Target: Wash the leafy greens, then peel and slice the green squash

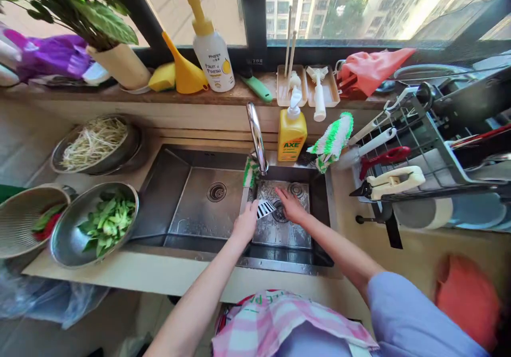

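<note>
Over the right basin of the metal sink (199, 187), my left hand (245, 221) is closed on a small black-and-white striped item (265, 208). To its right, my right hand (293, 207) has its fingers stretched out, with nothing seen in it, above the drain area. The chrome faucet (257, 139) rises behind both hands. A green-and-white cloth (250, 172) hangs at the divider beside the faucet. Behind the basin stands a yellow AXE bottle (292, 136), and a green-and-white fluffy cloth (332, 140) is to its right.
Bowls of sprouts (96, 144) and leafy greens (109, 221) and a colander (24, 221) stand at the left. The sill holds a white pump bottle (215, 61) and a yellow funnel (187, 72). A wire rack (431, 133) with scissors and utensils is at the right.
</note>
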### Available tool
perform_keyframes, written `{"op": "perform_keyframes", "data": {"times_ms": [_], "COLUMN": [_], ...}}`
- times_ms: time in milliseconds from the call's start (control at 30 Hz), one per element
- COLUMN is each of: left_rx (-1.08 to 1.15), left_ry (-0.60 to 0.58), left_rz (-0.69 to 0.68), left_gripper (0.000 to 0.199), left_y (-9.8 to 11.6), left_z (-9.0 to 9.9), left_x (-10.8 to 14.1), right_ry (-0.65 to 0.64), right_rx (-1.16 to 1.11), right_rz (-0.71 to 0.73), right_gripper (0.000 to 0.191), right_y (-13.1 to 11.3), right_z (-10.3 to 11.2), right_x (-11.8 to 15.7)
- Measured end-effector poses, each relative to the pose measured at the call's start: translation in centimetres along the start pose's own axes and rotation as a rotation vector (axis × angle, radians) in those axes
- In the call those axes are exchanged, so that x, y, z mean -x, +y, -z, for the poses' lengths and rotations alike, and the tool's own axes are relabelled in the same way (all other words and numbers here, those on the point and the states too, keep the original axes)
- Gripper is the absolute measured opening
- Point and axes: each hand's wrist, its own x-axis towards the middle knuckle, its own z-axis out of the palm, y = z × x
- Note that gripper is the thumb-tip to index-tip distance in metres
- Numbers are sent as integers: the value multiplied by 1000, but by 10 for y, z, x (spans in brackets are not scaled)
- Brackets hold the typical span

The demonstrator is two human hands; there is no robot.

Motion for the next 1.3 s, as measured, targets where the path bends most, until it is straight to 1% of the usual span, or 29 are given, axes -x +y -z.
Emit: {"op": "perform_keyframes", "data": {"times_ms": [67,100,167,233,267,333,367,433,500,567,600,667,733,800,867,967,1067,1200,1300], "left_rx": [-77,-100,-109,-80,-56,32,86,190,262,298,308,328,353,372,377,365,373,388,395], "left_ry": [-6,-10,-33,-62,-69,-42,-13,100,239,323,334,318,301,290,279,288,283,287,312], "left_rz": [-50,-106,-278,-462,-523,-582,-590,-620,-651,-672,-674,-667,-663,-670,-681,-698,-694,-675,-668], "left_gripper": [48,48,49,53,55,60,64,67,68,68,68,66,66,66,64,62,61,61,60], "left_y": [2,4,7,10,10,11,11,12,11,8,7,4,5,9,16,28,36,38,32], "left_z": [1,2,4,5,5,3,2,-2,-9,-18,-23,-33,-42,-47,-50,-51,-52,-56,-59], "left_x": [9,13,19,22,23,21,20,17,15,13,12,9,4,-1,-3,-3,-2,-4,-7], "right_ry": [-23,-34,-38,-3,21,88,136,242,333,408,446,502,513,524,545,562,639,655,748], "right_rx": [-38,-86,-217,-319,-327,-287,-254,-201,-181,-190,-200,-220,-241,-256,-261,-273,-315,-361,-463], "right_rz": [27,59,129,166,164,117,82,3,-90,-179,-215,-277,-340,-367,-366,-411,-404,-421,-421], "right_gripper": [83,88,94,94,91,84,81,78,79,81,82,84,83,81,81,80,78,76,73], "right_y": [2,0,-7,-18,-24,-35,-39,-43,-44,-42,-40,-36,-34,-32,-32,-32,-31,-27,-20], "right_z": [-5,-6,-2,6,11,21,24,27,25,20,17,12,8,5,4,4,5,2,2], "right_x": [32,47,72,93,101,116,123,135,147,159,165,177,186,192,197,204,209,214,230]}}
